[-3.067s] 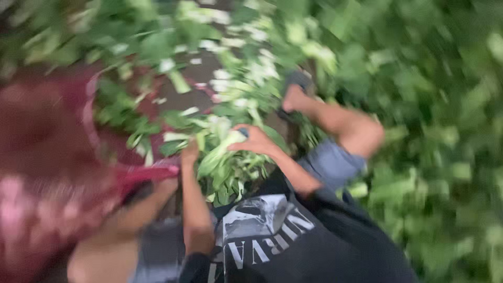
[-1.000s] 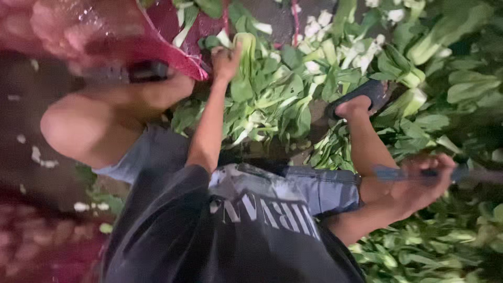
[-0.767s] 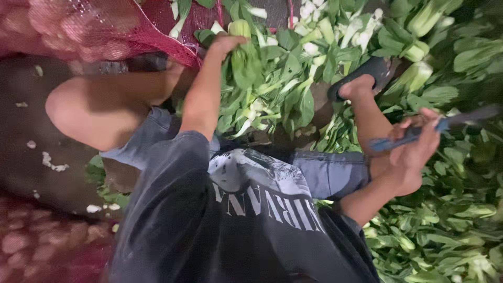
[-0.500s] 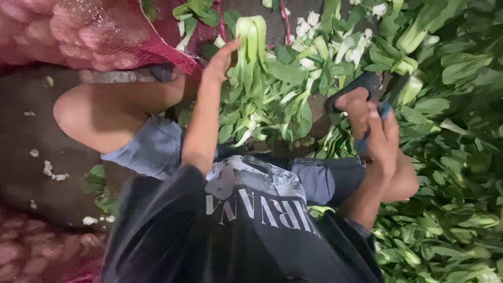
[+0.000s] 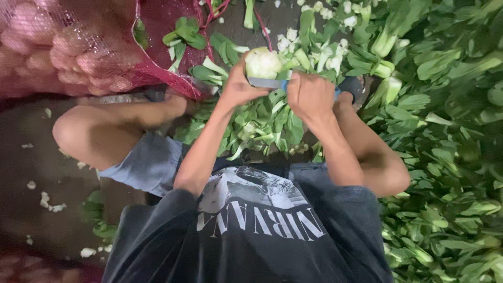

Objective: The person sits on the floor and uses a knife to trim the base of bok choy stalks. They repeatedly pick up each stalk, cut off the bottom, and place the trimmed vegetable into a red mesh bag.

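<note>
the left hand (image 5: pixel 238 86) was closed around a head of bok choy (image 5: pixel 263 63), gripping it from below with its pale cut base turned up toward the camera. the right hand (image 5: pixel 310 94) was clenched on a knife (image 5: pixel 268 83) with a blue handle, just right of the bok choy, and the blade lay flat across the stalk right under that pale base, touching it. both hands sat close together, the knife bridging them.

below the bok choy, between the person's knees, lay a loose pile of trimmed leaves (image 5: pixel 257 128). to the right of the bok choy spread a big heap of greens (image 5: pixel 450 131), running down the whole right side. just right of the right hand, a dark sandal (image 5: pixel 352 86) showed on the person's foot, at the edge of that heap. to the upper left of the bok choy sat a red mesh sack (image 5: pixel 68 47) bulging with round produce, a few green leaves resting on its edge. further left and below, white scraps (image 5: pixel 50 202) dotted the dark ground (image 5: pixel 31 173).
</note>
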Tool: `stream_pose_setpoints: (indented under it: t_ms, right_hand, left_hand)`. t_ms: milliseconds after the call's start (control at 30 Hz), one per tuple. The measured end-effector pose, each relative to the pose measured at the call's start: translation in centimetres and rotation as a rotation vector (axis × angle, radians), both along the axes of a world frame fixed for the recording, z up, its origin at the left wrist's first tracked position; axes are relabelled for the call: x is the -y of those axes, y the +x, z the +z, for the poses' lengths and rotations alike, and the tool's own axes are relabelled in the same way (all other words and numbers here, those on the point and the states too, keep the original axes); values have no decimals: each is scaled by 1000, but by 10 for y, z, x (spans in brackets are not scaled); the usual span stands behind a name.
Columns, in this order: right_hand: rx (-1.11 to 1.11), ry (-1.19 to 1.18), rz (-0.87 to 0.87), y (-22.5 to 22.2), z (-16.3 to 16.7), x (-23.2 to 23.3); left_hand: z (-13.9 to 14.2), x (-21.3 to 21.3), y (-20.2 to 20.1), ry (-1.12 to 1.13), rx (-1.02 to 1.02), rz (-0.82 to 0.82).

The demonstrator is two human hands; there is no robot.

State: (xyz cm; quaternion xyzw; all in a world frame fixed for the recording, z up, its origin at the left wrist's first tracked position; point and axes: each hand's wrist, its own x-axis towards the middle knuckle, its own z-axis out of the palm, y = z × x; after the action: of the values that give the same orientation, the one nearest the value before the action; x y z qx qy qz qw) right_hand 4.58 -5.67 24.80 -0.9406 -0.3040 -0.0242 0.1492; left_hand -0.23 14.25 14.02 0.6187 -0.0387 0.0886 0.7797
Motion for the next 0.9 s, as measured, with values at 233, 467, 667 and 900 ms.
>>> stream_pose_setpoints:
  t_ms: [233,467,667,900]
  right_hand:
    - [42,34,6,-3,-28,12]
    - [135,-342,-66,50,-60,84]
    - [-574,597,101,22,-92,78]
    - [-1090,854,-220,-4,-111,50]
  left_hand:
    - [0,7,-3,66,7,-15]
    - [-18,14,-12,264,-22,-85]
    - [-66,33,-7,-508,-350,-256]
    - [-72,29,-8,-869,-527,-383]
